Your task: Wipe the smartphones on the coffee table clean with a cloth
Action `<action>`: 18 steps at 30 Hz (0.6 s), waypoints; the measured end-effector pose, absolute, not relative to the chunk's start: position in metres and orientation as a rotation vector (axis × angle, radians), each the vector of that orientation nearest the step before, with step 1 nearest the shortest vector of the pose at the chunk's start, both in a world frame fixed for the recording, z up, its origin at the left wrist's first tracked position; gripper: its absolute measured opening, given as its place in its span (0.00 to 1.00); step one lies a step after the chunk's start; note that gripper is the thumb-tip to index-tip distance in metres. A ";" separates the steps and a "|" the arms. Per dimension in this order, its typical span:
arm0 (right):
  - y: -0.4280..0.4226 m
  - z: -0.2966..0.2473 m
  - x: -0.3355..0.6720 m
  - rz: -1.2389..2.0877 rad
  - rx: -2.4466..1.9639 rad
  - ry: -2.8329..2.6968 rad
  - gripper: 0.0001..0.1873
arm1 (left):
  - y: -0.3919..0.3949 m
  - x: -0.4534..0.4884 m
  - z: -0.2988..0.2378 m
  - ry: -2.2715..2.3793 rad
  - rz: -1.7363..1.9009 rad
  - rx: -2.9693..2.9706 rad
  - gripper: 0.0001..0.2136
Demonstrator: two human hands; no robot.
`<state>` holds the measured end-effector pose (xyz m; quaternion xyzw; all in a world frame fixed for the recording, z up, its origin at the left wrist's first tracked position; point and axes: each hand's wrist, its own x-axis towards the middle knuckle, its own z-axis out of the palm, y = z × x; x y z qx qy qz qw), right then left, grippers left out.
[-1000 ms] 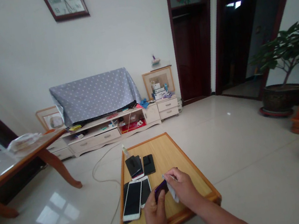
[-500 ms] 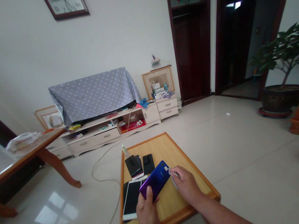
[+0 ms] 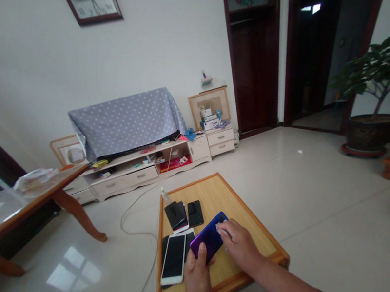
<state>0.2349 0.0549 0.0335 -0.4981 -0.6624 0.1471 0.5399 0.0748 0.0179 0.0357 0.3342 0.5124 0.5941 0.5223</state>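
Observation:
My left hand point(image 3: 198, 276) grips the near end of a purple-blue phone point(image 3: 208, 236), back side up, held above a low wooden table point(image 3: 246, 236). My right hand point(image 3: 238, 246) is closed on a small white cloth point(image 3: 222, 232) and presses it against the far end of the phone. Several other phones lie on the table to the left: a white one point(image 3: 173, 259) with a dark screen nearest, and black ones point(image 3: 183, 214) farther back. A small bottle point(image 3: 164, 193) stands at the table's far left corner.
A cable point(image 3: 135, 234) trails over the tiled floor left of the table. A glass-topped wooden table point(image 3: 23, 207) stands at left, a cream TV cabinet point(image 3: 139, 169) under a dotted cloth against the far wall, a potted plant point(image 3: 377, 127) and orange furniture at right.
The phone has been turned from edge-on to back side up. My right hand with the cloth has moved onto the phone's far end. The view has shifted slightly.

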 end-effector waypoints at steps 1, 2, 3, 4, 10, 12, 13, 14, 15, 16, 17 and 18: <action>0.055 0.034 0.235 0.346 -1.188 -1.578 0.11 | 0.018 0.075 0.036 1.209 1.416 0.814 0.29; 0.056 0.035 0.236 0.336 -1.204 -1.558 0.10 | 0.018 0.075 0.035 1.185 1.402 0.830 0.29; 0.057 0.035 0.238 0.320 -1.226 -1.522 0.10 | 0.018 0.075 0.034 1.165 1.386 0.842 0.29; 0.058 0.036 0.240 0.303 -1.247 -1.482 0.10 | 0.018 0.074 0.033 1.164 1.380 0.844 0.29; 0.059 0.038 0.243 0.327 -1.216 -1.535 0.11 | 0.019 0.074 0.030 1.185 1.356 0.867 0.27; 0.059 0.039 0.243 0.330 -1.230 -1.504 0.11 | 0.017 0.076 0.032 1.192 1.349 0.882 0.27; 0.059 0.040 0.244 0.323 -1.248 -1.467 0.11 | 0.016 0.076 0.033 1.195 1.349 0.893 0.27; 0.059 0.041 0.244 0.314 -1.265 -1.430 0.11 | 0.016 0.077 0.034 1.198 1.350 0.905 0.27; 0.059 0.042 0.245 0.307 -1.275 -1.410 0.11 | 0.015 0.077 0.034 1.201 1.347 0.915 0.27; 0.059 0.043 0.245 0.308 -1.273 -1.418 0.11 | 0.015 0.077 0.034 1.202 1.344 0.922 0.27; 0.059 0.043 0.245 0.317 -1.262 -1.447 0.11 | 0.015 0.076 0.033 1.202 1.338 0.925 0.27; 0.059 0.044 0.245 0.329 -1.246 -1.487 0.12 | 0.015 0.075 0.033 1.201 1.332 0.927 0.27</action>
